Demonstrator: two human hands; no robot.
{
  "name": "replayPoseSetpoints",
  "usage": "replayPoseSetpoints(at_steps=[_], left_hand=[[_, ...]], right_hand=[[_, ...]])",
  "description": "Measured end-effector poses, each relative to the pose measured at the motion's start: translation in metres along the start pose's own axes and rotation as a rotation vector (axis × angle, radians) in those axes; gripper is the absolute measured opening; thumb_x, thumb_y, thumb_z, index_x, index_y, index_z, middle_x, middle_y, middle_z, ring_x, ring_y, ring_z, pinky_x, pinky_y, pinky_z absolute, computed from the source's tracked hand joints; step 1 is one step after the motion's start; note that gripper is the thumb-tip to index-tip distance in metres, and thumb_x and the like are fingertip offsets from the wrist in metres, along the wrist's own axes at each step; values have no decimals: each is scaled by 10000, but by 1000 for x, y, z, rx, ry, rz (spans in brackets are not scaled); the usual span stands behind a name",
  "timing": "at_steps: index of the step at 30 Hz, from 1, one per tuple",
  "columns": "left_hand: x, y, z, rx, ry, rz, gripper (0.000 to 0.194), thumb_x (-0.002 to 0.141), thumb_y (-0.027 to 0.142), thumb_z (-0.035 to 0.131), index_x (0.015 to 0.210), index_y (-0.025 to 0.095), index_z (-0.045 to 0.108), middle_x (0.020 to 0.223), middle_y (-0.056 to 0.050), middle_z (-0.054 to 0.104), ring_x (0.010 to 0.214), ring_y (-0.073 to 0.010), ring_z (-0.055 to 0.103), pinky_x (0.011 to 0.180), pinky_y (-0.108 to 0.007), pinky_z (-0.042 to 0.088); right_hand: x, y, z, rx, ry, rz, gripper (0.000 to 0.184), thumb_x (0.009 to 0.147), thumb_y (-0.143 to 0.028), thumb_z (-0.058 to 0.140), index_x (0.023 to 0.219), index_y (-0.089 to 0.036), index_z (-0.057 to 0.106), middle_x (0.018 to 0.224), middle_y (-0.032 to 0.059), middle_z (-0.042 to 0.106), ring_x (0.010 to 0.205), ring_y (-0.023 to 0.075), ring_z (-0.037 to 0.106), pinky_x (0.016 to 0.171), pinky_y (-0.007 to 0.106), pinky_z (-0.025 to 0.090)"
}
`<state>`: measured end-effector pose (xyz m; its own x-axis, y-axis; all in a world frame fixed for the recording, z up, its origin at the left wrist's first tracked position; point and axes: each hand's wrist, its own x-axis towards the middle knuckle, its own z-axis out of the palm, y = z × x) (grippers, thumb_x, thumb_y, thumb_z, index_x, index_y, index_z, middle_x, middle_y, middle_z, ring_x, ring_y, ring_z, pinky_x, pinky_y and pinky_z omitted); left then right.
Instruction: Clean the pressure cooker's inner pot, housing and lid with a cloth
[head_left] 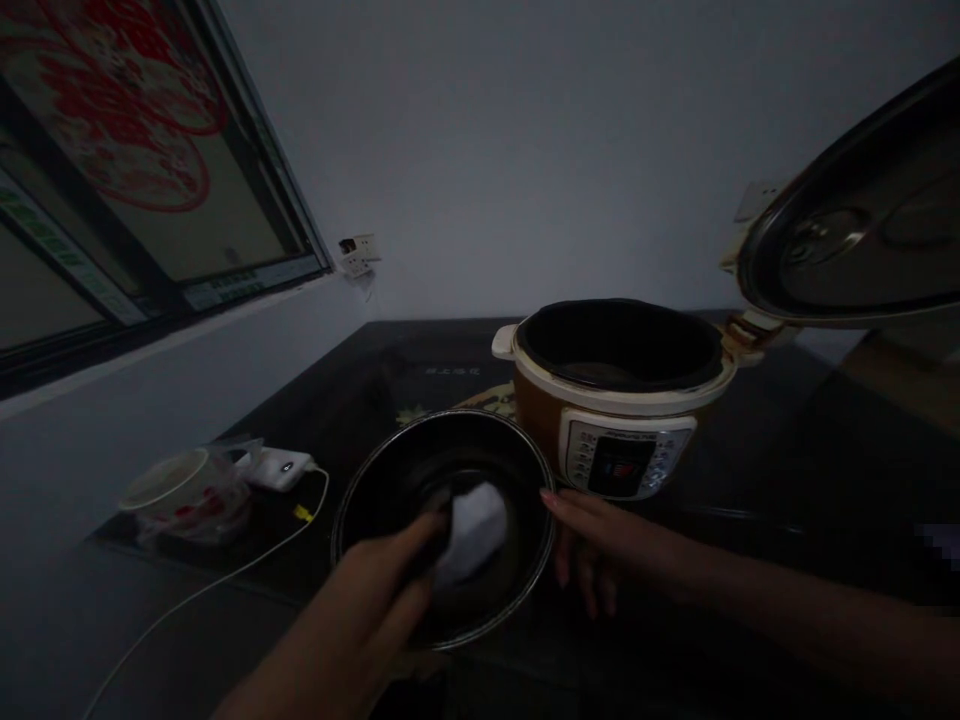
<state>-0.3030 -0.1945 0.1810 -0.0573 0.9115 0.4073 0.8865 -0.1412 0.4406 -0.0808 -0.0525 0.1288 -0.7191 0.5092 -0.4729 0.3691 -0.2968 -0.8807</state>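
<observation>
A round black pan [375,500] with a pale, worn rim stands at the middle front of the dark counter. My left hand [382,600] reaches over its near side, fingers closed on a blurred white piece [480,520] that looks like cloth or paper, low inside the pan. A dark patch by the fingertips cannot be made out. At the pan's right rim is my right hand [592,540], one fingertip on the edge and the other fingers apart and hanging outside. Just behind it stands an electric pressure cooker [626,455], its lid [862,230] raised.
Left on the counter [315,365] sits a bagged tub [184,490]. Beside it lies a white charger-like box [277,468] with a white cable [225,580] trailing to the front. Wall sockets [361,250] are in the corner by the window [150,180].
</observation>
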Motion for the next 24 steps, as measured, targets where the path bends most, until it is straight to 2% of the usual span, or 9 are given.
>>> replayPoseSetpoints(at_steps=[1, 4, 6, 8, 10, 12, 16, 20, 24], left_hand=[[-9, 3, 6, 21, -92, 104, 382, 783, 173, 452, 1097, 243, 658, 934, 1, 763, 781, -146, 714, 661, -207, 541], [-26, 8, 22, 123, -297, 212, 549, 672, 67, 440, 1169, 239, 596, 931, -14, 766, 749, -170, 721, 641, -233, 552], [-30, 7, 30, 165, -341, 238, 591, 640, 75, 459, 1203, 216, 567, 901, -30, 766, 725, -193, 722, 615, -257, 555], [-32, 3, 36, 183, -357, 261, 599, 645, 97, 477, 1233, 191, 543, 873, -42, 762, 710, -204, 722, 594, -268, 553], [-33, -1, 40, 191, -364, 280, 593, 663, 108, 484, 1251, 182, 525, 862, -40, 757, 708, -200, 721, 588, -265, 550], [-34, -3, 42, 190, -358, 300, 594, 672, 102, 483, 1260, 183, 510, 877, -33, 755, 722, -188, 721, 592, -253, 547], [-34, -5, 42, 209, -245, 403, 498, 724, 144, 478, 1220, 171, 516, 855, -39, 757, 692, -183, 719, 559, -241, 543], [-33, -5, 40, 251, -131, 536, 376, 868, 201, 383, 1205, 129, 533, 915, -71, 763, 739, -177, 730, 626, -243, 566], [-38, -5, 40, 256, -128, 606, 392, 893, 118, 342, 1209, 124, 575, 977, -69, 764, 844, -149, 730, 711, -208, 566]], right_hand=[[-1, -3, -1, 11, 3, 40, 557, 849, -736, 399, 987, -197, 436, 715, 22, 661, 406, 106, 590, 372, 197, 465], [-3, -11, -6, 26, 20, 126, 662, 824, -738, 456, 1218, -214, 362, 888, 103, 708, 435, 163, 646, 410, 284, 535], [-3, -15, -9, 39, 18, 142, 783, 779, -746, 521, 1343, -245, 312, 1094, 175, 677, 512, 200, 689, 438, 326, 557], [0, -18, -9, 65, 5, 125, 826, 753, -737, 565, 1394, -282, 312, 1298, 211, 573, 672, 244, 723, 461, 358, 571], [5, -19, -8, 97, -4, 76, 769, 775, -673, 598, 1396, -296, 345, 1378, 194, 513, 860, 278, 709, 492, 369, 580], [11, -19, -4, 120, -10, 29, 659, 819, -537, 619, 1384, -305, 372, 1333, 151, 559, 968, 271, 671, 547, 347, 580], [17, -16, 5, 105, 80, -75, 571, 837, -296, 549, 1385, -330, 390, 1157, 44, 657, 930, 194, 652, 666, 303, 549], [17, -12, 14, 159, 156, -219, 652, 803, -230, 513, 1432, -310, 362, 1219, 13, 638, 985, 182, 631, 839, 344, 522], [18, -4, 18, 209, 168, -319, 675, 802, -232, 513, 1457, -289, 358, 1362, 24, 565, 1175, 222, 563, 1004, 401, 448]])
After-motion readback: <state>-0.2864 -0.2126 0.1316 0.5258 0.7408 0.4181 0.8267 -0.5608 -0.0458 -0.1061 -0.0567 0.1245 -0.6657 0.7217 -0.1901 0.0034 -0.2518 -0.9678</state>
